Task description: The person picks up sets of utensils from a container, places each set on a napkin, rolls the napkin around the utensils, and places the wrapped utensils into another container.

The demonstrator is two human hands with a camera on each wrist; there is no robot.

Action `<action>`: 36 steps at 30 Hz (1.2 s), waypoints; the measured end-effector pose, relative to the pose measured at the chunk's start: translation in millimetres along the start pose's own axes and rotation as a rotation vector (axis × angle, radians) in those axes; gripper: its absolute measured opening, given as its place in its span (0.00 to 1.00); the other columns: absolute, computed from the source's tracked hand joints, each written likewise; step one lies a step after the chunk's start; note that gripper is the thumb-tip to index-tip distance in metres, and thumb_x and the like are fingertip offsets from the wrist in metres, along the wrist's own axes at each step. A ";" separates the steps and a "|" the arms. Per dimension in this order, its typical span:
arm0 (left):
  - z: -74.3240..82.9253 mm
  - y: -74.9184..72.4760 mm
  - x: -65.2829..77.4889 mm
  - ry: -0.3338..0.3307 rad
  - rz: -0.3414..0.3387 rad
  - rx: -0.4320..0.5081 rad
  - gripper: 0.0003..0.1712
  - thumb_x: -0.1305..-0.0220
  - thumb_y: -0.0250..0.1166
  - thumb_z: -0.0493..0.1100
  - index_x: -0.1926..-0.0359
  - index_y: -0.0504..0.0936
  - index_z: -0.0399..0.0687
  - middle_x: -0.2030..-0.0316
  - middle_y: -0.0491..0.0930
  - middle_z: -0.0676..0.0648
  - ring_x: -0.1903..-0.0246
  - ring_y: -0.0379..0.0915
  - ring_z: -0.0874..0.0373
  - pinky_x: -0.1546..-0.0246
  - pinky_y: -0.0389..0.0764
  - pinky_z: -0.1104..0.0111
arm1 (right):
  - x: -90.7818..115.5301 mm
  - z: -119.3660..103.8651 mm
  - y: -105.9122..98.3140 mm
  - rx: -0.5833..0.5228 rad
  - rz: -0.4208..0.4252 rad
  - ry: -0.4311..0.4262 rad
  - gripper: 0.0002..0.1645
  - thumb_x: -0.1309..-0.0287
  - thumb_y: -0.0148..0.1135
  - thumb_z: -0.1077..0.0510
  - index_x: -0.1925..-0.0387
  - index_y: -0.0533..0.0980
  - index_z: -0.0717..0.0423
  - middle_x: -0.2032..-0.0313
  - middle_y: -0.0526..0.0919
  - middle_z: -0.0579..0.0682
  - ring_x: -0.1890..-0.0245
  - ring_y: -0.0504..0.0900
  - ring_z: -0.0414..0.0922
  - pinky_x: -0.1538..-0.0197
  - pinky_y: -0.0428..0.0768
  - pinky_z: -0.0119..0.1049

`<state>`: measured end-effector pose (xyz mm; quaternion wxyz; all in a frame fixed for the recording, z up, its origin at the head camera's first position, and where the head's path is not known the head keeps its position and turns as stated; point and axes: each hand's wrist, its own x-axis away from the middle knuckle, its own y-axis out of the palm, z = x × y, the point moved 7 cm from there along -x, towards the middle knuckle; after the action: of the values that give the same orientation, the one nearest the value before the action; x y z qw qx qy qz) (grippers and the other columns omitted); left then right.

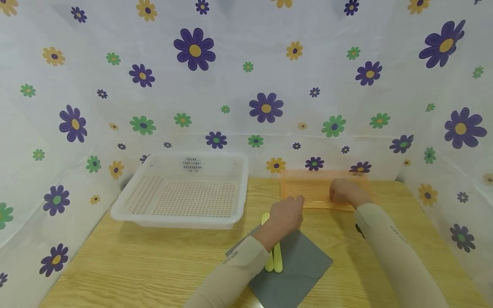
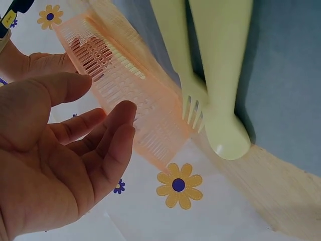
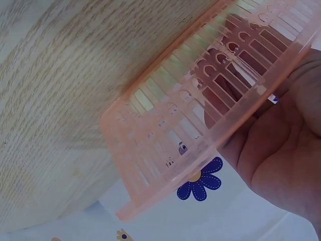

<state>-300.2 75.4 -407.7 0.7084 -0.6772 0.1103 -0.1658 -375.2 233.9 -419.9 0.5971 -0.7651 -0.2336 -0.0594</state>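
My right hand reaches over the near rim into the orange slatted basket at the back right. Through its wall in the right wrist view, the fingers show beside a pale yellow-green strip low inside; whether they grip it is unclear. My left hand hovers over the grey cloth, its fingers loosely bent with nothing between them. Beneath it lie a pale yellow fork and a spoon, side by side on the cloth, partly hidden in the head view by that hand.
A large white perforated basket stands at the back left of the wooden table. White flower-printed sheeting closes off the back and both sides.
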 end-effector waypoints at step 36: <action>2.5 -0.8 -0.4 -0.005 -0.028 -0.029 0.17 0.36 0.54 0.47 0.48 0.68 0.50 0.66 0.76 0.47 0.80 0.67 0.57 0.85 0.73 0.64 | -5.8 -7.2 4.5 0.035 0.012 -0.094 0.18 0.47 0.52 0.68 0.89 0.68 0.53 0.88 0.59 0.44 0.86 0.57 0.39 0.82 0.58 0.30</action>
<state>-299.7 77.8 -406.8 0.6963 -0.6893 0.1012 -0.1725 -377.1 224.6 -424.0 0.5990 -0.7580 -0.2577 -0.0155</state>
